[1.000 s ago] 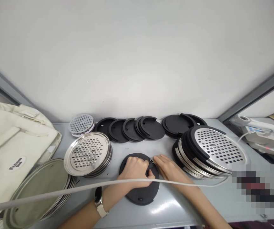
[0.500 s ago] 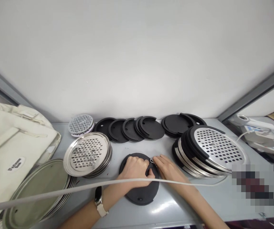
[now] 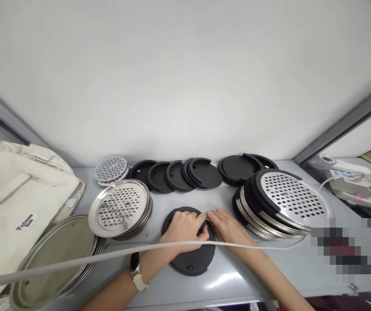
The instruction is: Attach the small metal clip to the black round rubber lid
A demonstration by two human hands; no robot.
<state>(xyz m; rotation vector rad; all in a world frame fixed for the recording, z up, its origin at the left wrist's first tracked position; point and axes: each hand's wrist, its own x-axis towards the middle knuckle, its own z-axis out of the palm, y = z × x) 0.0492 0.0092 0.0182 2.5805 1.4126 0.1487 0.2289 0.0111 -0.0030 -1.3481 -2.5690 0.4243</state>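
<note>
One thin white cable [image 3: 117, 255] crosses in front of both my wrists, over the gray shelf [image 3: 224, 280]. Between perforated metal disc stacks lies the black round plate [image 3: 193, 259], my left hand [image 3: 185, 229] curled onto it, fingers bunched; my right hand [image 3: 226, 226], fingers together, touches its edge.
</note>
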